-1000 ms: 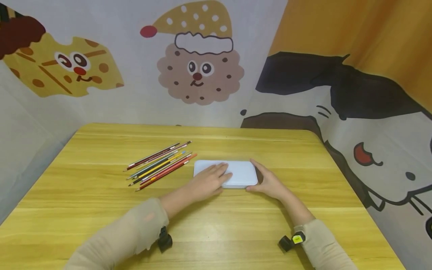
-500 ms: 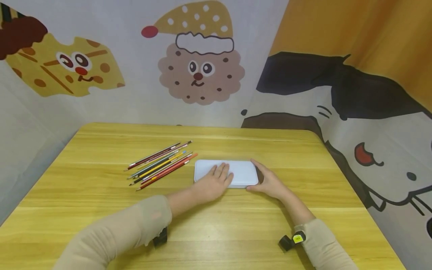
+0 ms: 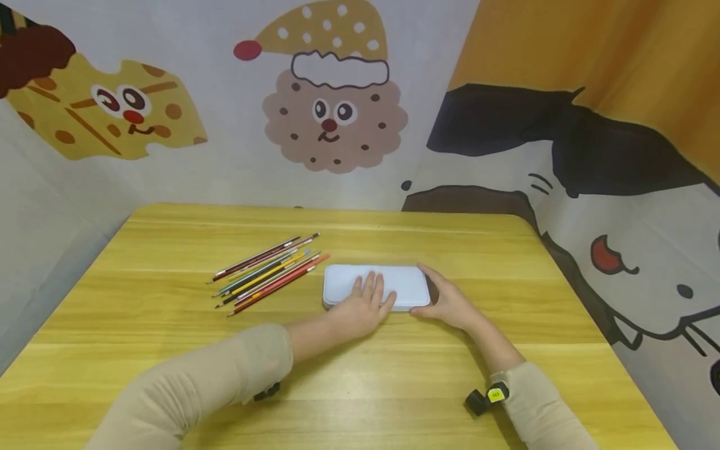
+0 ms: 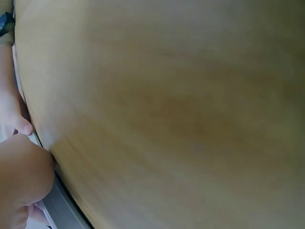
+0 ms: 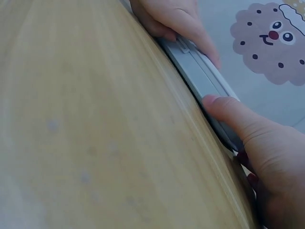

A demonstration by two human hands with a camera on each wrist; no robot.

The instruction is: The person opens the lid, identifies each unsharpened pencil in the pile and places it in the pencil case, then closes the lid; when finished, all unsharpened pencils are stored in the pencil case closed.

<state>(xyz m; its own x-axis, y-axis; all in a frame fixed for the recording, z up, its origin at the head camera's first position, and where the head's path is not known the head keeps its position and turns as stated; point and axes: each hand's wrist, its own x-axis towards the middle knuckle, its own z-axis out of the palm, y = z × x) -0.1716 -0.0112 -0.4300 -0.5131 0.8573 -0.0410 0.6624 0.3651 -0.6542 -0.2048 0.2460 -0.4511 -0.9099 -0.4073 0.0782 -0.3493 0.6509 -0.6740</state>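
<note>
A flat white pencil case [image 3: 343,278] with rounded corners lies closed on the table. My left hand [image 3: 360,312] rests across its lid, fingers fairly straight and spread. At the case's right end, my right hand [image 3: 450,304] grips it, thumb on the near corner and fingers at the far corner. The right wrist view shows the thumb [image 5: 224,109] pressed on the grey-white side of the case [image 5: 200,71], with a small latch near the left hand [image 5: 176,16]. In the left wrist view, a strip of the case [image 4: 66,210] shows beside the left hand [image 4: 24,174].
Several pencils [image 3: 270,278] in red, yellow, green and black lie slantwise in a loose group left of the case. Beneath everything is a yellow wood-grain table [image 3: 360,400]. Behind it hangs a cartoon-printed cloth [image 3: 214,175].
My left hand has slid slightly right and nearer along the lid, uncovering more of its left end, and its fingers are more spread. The right hand and pencils stay put.
</note>
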